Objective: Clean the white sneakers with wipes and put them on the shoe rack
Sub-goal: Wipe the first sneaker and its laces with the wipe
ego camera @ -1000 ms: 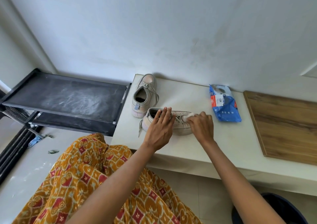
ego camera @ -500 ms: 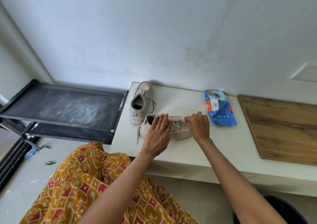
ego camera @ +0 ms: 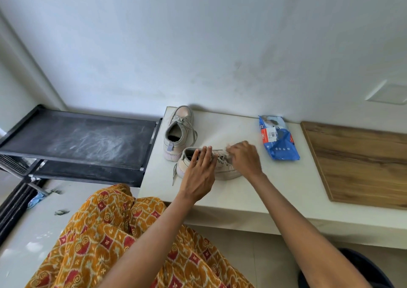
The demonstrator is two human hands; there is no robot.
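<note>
Two white sneakers stand on a pale ledge (ego camera: 275, 184). The near sneaker (ego camera: 225, 173) lies crosswise, toe to the right. My left hand (ego camera: 199, 173) rests on its heel end and opening, fingers straight, holding it steady. My right hand (ego camera: 245, 157) is curled over the laces and pinches a white wipe (ego camera: 228, 150), which shows only as a pale blur at the fingertips. The far sneaker (ego camera: 178, 131) stands untouched behind it, toe toward the wall. A blue wipes pack (ego camera: 279, 143) lies to the right of my right hand.
A black shoe rack (ego camera: 88, 142) with a dusty top shelf stands left of the ledge, slightly lower. A wooden board (ego camera: 361, 162) covers the ledge's right part. A dark bin (ego camera: 361, 270) sits on the floor at bottom right. My patterned orange skirt fills the lower left.
My right hand has slid the wipe from the sneaker's toe back over the laces, toward my left hand. My left hand stays on the heel end. The view has tilted up slightly.
</note>
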